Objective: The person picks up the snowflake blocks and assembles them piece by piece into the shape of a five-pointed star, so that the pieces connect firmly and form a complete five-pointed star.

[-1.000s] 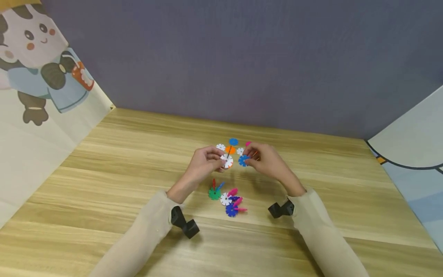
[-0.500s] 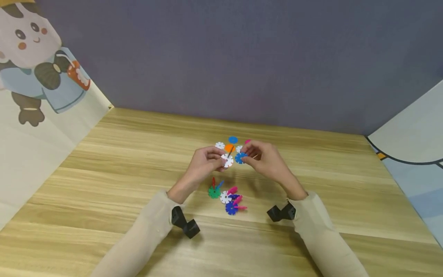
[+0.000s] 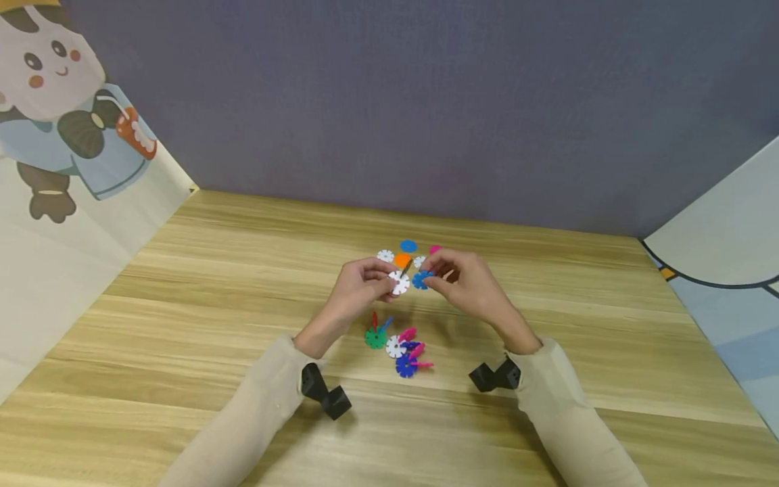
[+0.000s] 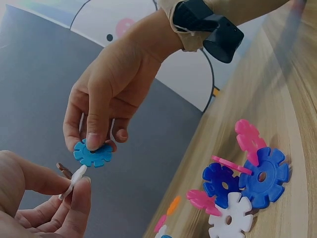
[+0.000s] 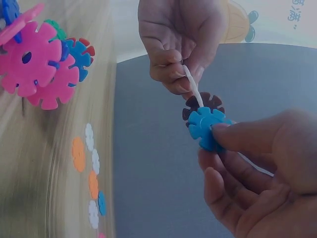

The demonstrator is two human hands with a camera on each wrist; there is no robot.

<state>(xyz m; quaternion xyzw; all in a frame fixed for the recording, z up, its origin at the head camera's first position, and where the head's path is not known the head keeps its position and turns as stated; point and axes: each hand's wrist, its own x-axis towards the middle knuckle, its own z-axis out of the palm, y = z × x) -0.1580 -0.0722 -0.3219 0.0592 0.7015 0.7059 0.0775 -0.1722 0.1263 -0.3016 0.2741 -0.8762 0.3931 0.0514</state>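
My left hand (image 3: pixel 365 281) pinches a white notched snowflake disc (image 3: pixel 399 283) between thumb and fingers, above the table. A brown disc (image 5: pixel 214 102) is joined crosswise to that white one. Facing it, my right hand (image 3: pixel 465 281) pinches a blue snowflake disc (image 3: pixel 421 280) by its edge. The blue disc is very close to the white one's right side; whether their edges touch, I cannot tell. In the right wrist view the blue disc covers part of the brown one. Fingertips hide parts of both held discs.
Nearer me on the wooden table (image 3: pixel 243 379) lie joined discs: a green one (image 3: pixel 375 338) with red and blue pieces, and white, dark blue (image 3: pixel 406 366) and pink ones. Beyond my hands lie several flat loose discs, among them orange (image 3: pixel 402 260) and blue (image 3: pixel 408 246). A grey wall (image 3: pixel 426 115) stands behind.
My right hand has brought the blue disc leftward, closer to the white one. The left hand keeps its hold almost in place, and the brown disc shows a little wider.
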